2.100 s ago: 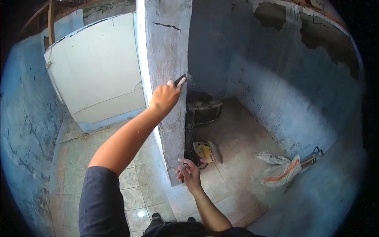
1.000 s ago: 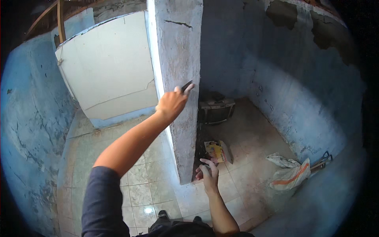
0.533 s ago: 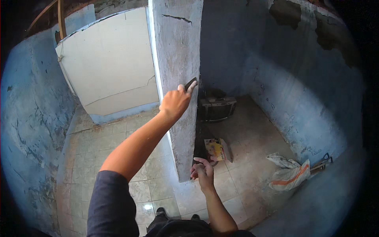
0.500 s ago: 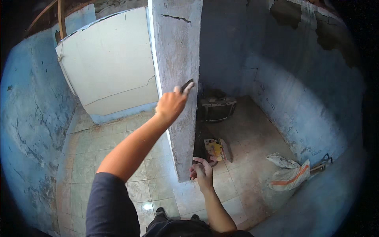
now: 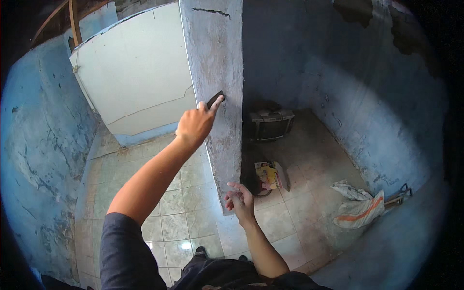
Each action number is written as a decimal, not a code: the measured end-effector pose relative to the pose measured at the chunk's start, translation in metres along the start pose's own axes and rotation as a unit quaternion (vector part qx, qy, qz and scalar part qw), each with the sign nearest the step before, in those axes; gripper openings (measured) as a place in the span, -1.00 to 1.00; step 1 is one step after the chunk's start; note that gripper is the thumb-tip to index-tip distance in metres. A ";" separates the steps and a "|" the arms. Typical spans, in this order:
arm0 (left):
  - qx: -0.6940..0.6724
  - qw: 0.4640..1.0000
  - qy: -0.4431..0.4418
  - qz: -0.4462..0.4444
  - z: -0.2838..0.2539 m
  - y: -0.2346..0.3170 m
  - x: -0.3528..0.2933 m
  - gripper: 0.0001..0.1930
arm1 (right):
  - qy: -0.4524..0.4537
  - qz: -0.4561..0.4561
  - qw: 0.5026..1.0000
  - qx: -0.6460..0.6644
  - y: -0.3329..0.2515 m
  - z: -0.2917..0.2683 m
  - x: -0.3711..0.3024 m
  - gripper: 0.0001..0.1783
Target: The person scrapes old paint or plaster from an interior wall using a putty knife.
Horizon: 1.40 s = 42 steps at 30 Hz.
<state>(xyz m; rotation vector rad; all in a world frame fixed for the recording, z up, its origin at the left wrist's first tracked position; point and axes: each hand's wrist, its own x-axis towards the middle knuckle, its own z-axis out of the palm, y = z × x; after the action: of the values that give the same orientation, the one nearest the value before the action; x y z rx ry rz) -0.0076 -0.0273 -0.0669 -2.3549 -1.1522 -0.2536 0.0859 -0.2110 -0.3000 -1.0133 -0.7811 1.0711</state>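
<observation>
My left hand (image 5: pixel 195 126) is closed around a dark flat scraper (image 5: pixel 215 99), with the index finger stretched along it. The scraper's edge lies against the face of a narrow, rough plastered wall end (image 5: pixel 223 58), whose pale blue-grey surface is worn and stained. A dark crack runs across that face near the top. Lower down, by the foot of the wall end, my right hand (image 5: pixel 240 202) hovers with its fingers loosely bent and apart. Nothing shows in it, and its fingers look whitened with dust.
Right of the wall end, an old television (image 5: pixel 271 125) stands on the floor, with a yellow printed box (image 5: pixel 268 175) nearer. A white sack with an orange stripe (image 5: pixel 358 212) lies beside tool handles at right. A large white panel (image 5: pixel 135 67) stands at left.
My left hand and the scraper have moved left and slightly up across the wall face. My right hand has shifted slightly up and left, its fingers more spread.
</observation>
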 end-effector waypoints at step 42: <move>-0.934 0.146 -0.326 -0.022 0.087 -0.029 0.001 -0.52 | 0.260 -0.134 0.938 -0.184 -0.113 0.171 0.132 -0.45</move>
<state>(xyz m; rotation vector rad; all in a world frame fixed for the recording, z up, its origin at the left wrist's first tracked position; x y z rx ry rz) -0.0340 0.0331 -0.1311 -5.0472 -1.0064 -1.7489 0.0101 -0.0549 -0.1282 -1.3863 -0.6642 0.3912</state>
